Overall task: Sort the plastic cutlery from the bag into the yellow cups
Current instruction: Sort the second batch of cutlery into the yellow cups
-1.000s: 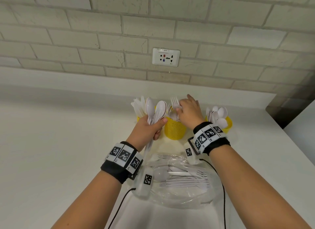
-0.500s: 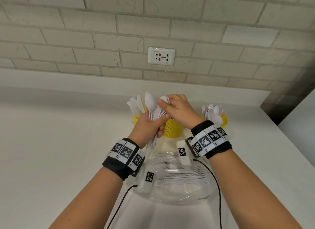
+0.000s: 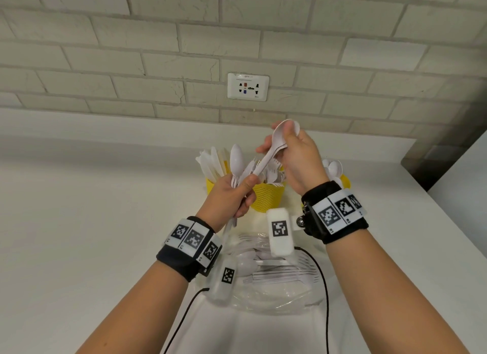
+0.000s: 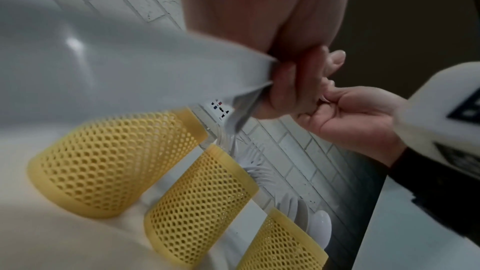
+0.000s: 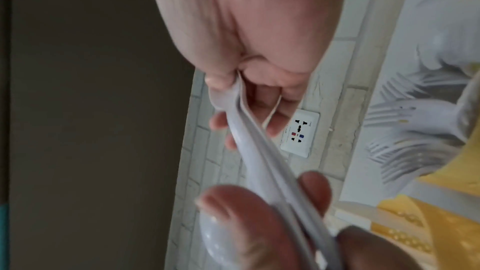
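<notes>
Two nested spoons (image 3: pixel 274 149) are what you're drawing free: at centre frame keep your left hand (image 3: pixel 228 195) curled round the remaining bundle (image 3: pixel 238 169), let your right hand (image 3: pixel 296 158) pinch their bowls, then carry them to the spoon cup (image 3: pixel 345 181) at far right.

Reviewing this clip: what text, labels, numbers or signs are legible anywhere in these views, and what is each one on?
"BPP-1", roughly: small faint print along the top edge of the wall socket; the reading is uncertain.
A small mark at the socket's lower right corner: too small to read.
Black-and-white square code patterns on the wristbands and on the white camera block: machine codes, no readable words.
The yellow cups, plastic bag and spoons show no print.
</notes>
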A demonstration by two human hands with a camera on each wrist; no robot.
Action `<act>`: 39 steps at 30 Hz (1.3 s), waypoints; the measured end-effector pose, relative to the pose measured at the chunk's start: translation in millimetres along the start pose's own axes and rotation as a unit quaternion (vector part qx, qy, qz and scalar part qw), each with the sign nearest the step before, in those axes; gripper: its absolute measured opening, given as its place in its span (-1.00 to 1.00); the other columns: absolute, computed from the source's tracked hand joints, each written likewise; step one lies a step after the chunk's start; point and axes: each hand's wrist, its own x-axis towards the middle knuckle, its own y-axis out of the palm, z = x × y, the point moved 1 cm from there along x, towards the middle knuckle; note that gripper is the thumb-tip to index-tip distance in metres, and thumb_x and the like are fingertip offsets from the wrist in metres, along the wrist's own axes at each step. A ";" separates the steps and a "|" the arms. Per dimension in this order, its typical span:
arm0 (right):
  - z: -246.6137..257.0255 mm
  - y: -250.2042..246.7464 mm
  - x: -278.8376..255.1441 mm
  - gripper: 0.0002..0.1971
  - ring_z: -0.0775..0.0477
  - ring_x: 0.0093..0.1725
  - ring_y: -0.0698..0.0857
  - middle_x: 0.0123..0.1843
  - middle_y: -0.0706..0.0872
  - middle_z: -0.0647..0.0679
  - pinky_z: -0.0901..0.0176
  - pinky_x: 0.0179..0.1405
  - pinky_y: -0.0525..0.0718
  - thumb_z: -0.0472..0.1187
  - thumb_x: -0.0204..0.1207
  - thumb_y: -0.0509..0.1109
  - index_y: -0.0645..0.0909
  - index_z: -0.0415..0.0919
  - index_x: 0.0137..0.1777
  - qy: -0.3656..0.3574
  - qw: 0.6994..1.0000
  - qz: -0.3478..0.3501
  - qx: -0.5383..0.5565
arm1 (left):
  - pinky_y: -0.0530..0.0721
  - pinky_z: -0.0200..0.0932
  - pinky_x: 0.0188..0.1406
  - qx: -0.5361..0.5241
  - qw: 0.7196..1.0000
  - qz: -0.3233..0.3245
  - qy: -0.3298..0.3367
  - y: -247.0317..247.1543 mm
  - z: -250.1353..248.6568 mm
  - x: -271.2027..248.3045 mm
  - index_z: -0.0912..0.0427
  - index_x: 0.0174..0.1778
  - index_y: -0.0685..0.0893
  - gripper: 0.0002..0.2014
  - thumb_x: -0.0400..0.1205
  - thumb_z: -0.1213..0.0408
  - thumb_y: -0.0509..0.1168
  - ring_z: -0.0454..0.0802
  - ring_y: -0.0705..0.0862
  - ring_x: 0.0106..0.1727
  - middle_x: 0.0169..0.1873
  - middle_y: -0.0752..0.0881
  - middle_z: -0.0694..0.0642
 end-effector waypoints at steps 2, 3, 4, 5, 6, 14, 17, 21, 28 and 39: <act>5.3 -4.0 3.1 -0.73 0.03 -0.53 0.50 -0.45 0.45 -0.02 0.14 -0.30 0.61 -0.08 0.73 0.01 0.48 -0.15 -0.06 -0.014 0.995 -0.012 0.101 | 0.23 -0.31 -0.71 0.009 1.000 -0.012 -0.005 -1.2 2.7 0.5 0.23 -0.12 0.58 -0.77 0.69 0.13 0.19 -0.11 0.28 -0.73 -0.60 0.46 0.05; 7.4 -6.0 4.0 -0.77 0.07 -0.54 0.40 -0.44 0.37 0.00 0.18 -0.36 0.55 -0.08 0.72 0.04 0.48 -0.14 -0.03 -0.021 0.993 -0.006 0.115 | 0.23 -0.31 -0.71 0.015 1.000 -0.020 -0.007 -1.1 4.1 1.1 0.25 -0.12 0.56 -0.77 0.69 0.13 0.21 -0.12 0.28 -0.73 -0.62 0.44 0.02; 9.6 -7.6 3.9 -0.82 0.09 -0.54 0.33 -0.43 0.33 0.02 0.21 -0.43 0.46 -0.09 0.70 0.10 0.51 -0.11 0.02 -0.029 0.996 0.002 0.083 | 0.23 -0.31 -0.71 0.018 0.999 -0.032 -0.008 -0.7 4.8 0.9 0.25 -0.15 0.54 -0.78 0.68 0.15 0.25 -0.12 0.28 -0.72 -0.63 0.42 0.00; 11.2 -7.7 2.2 -0.88 0.09 -0.52 0.31 -0.41 0.34 0.04 0.24 -0.47 0.39 -0.11 0.67 0.19 0.54 -0.07 0.06 -0.038 0.999 0.014 0.012 | 0.22 -0.30 -0.71 0.017 0.999 -0.045 -0.006 0.6 4.8 0.8 0.23 -0.22 0.51 -0.78 0.67 0.18 0.27 -0.13 0.27 -0.70 -0.63 0.38 -0.02; 11.0 -6.7 -0.7 -0.88 0.08 -0.49 0.34 -0.39 0.39 0.05 0.27 -0.48 0.39 -0.13 0.61 0.30 0.57 -0.05 0.10 -0.041 0.996 0.032 -0.069 | 0.21 -0.30 -0.70 0.013 0.998 -0.057 -0.002 2.0 4.4 0.8 0.19 -0.28 0.49 -0.78 0.66 0.22 0.29 -0.13 0.26 -0.68 -0.63 0.35 -0.01; -16.5 10.4 -19.5 -0.65 0.02 -0.28 0.50 -0.28 0.56 0.02 0.19 -0.33 0.47 0.03 0.28 0.60 0.56 -0.14 -0.15 -0.092 0.912 0.055 -0.396 | 0.30 -0.25 -0.62 0.123 0.990 -0.073 0.009 17.5 -6.8 10.5 0.23 -0.35 0.42 -0.76 0.60 0.58 0.12 -0.11 0.32 -0.63 -0.62 0.36 0.03; -10.0 5.4 -16.3 -0.85 -0.08 -0.24 0.60 -0.22 0.65 -0.10 0.09 -0.25 0.59 -0.19 0.41 0.49 0.61 -0.21 -0.11 -0.091 0.946 0.021 -0.312 | 0.36 -0.29 -0.65 0.127 0.991 -0.037 0.024 21.8 -6.4 8.6 0.20 -0.29 0.46 -0.79 0.69 0.42 0.20 -0.09 0.38 -0.65 -0.55 0.38 0.12; 2.2 -17.6 -5.9 -0.91 0.14 -0.39 0.56 -0.27 0.67 0.01 0.39 -0.46 0.50 -0.26 0.43 0.33 0.66 -0.08 -0.17 -0.027 0.987 -0.067 -0.142 | 0.36 -0.31 -0.58 0.165 0.986 0.022 0.030 24.6 5.8 7.8 0.16 -0.24 0.54 -0.81 0.69 0.23 0.25 -0.19 0.35 -0.66 -0.56 0.37 0.02; 38.4 -87.7 21.3 -0.85 0.19 -0.45 0.47 -0.34 0.53 0.00 0.38 -0.46 0.41 -0.24 0.65 0.22 0.56 -0.02 -0.10 -0.140 0.968 -0.203 -0.049 | 0.32 -0.27 -0.45 0.165 0.982 -0.079 0.055 17.2 4.3 12.2 0.33 -0.14 0.65 -0.61 0.68 0.02 0.20 -0.28 0.34 -0.57 -0.57 0.41 -0.15; -14.2 -138.1 32.3 -0.87 0.06 -0.39 0.51 -0.39 0.51 0.00 0.10 -0.23 0.56 -0.14 0.63 0.25 0.48 0.00 -0.18 -0.081 0.950 -0.248 -0.172 | 0.35 -0.20 -0.23 0.082 0.966 -0.162 0.185 -16.7 -50.9 49.9 0.05 -0.25 0.36 -0.77 0.68 0.10 -0.05 -0.11 0.29 -0.32 -0.34 0.31 -0.03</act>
